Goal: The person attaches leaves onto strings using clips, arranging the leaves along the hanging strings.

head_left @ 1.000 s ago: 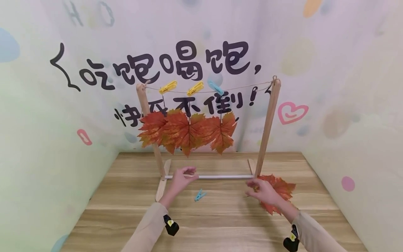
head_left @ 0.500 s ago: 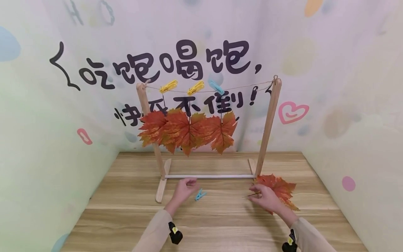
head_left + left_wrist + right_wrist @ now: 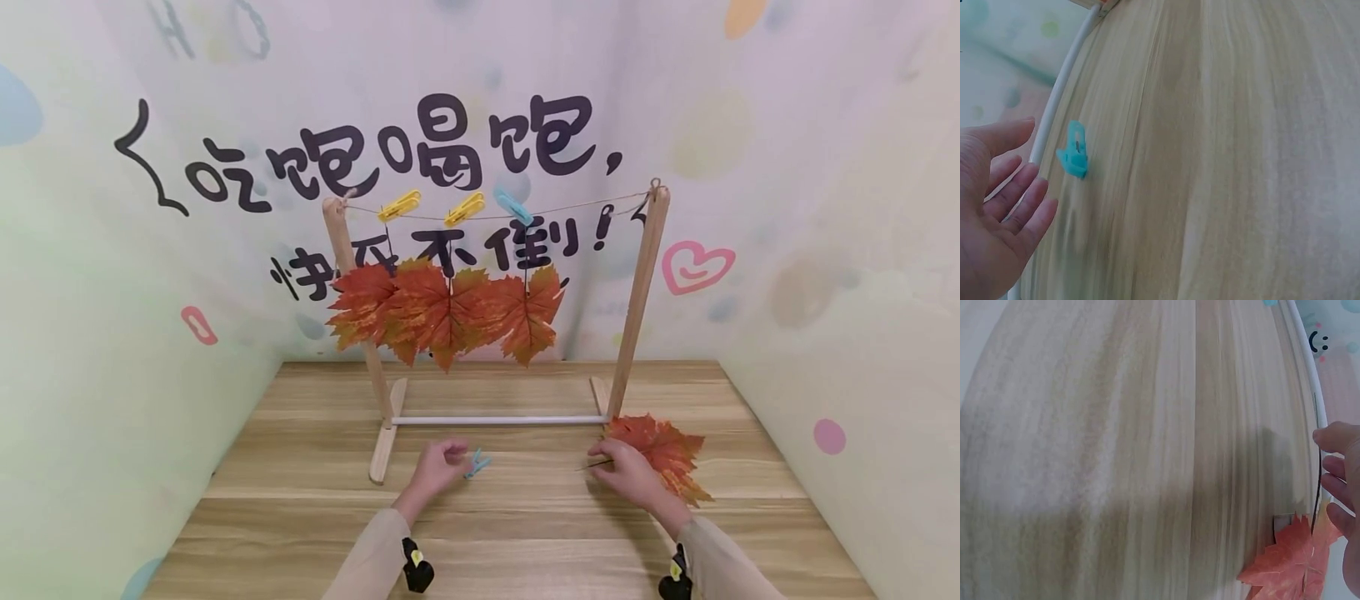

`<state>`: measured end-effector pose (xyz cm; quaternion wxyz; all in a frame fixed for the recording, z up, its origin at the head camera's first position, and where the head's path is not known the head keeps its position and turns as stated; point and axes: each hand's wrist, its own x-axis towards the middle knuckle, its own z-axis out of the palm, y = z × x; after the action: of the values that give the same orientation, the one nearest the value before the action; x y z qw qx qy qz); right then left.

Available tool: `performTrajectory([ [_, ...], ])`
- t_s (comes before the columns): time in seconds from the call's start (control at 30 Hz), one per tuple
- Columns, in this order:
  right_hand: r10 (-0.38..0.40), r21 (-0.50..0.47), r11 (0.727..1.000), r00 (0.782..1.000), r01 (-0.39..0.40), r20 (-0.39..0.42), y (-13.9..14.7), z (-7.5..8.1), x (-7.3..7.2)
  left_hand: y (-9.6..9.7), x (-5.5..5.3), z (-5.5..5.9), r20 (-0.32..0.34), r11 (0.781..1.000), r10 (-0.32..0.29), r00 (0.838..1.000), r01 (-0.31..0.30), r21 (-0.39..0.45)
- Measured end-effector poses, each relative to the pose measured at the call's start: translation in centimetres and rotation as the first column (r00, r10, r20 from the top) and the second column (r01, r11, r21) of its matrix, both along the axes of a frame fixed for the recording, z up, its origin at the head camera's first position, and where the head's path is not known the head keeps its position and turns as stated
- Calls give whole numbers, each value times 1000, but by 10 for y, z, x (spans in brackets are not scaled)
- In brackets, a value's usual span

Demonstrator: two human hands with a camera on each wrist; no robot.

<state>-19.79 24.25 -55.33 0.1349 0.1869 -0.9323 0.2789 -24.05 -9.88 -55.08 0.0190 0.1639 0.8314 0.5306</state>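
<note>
My left hand is just left of a blue clothespin lying on the table. In the left wrist view its loosely bent fingers stand apart from the clothespin, holding nothing. At the right, my right hand pinches the thin dark stem of a red-orange maple leaf; the stem's tip pokes out past the fingertips. The right wrist view has the stem running down from the thumb to the leaf. Part of the leaf is hidden behind the hand in the head view.
A wooden frame with a white bottom rod stands behind both hands. Along its string, two yellow clothespins and one blue clothespin hold hanging maple leaves. A printed wall backs the wooden table.
My left hand has come down and toward me, next to the blue clothespin. My right hand has taken the leaf's stem between its fingers and shifted slightly; the leaf has turned a little.
</note>
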Motion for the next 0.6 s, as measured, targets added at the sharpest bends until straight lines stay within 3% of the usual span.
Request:
performTrajectory([
  [0.4, 44, 33, 999, 998, -43, -34, -2, -7, -4, -1, 1, -6, 9, 1000, -11, 1000, 11, -6],
  [0.6, 81, -10, 997, 995, -82, -61, -3, -6, -4, 0, 2, -6, 31, 1000, -6, 1000, 7, -1],
])
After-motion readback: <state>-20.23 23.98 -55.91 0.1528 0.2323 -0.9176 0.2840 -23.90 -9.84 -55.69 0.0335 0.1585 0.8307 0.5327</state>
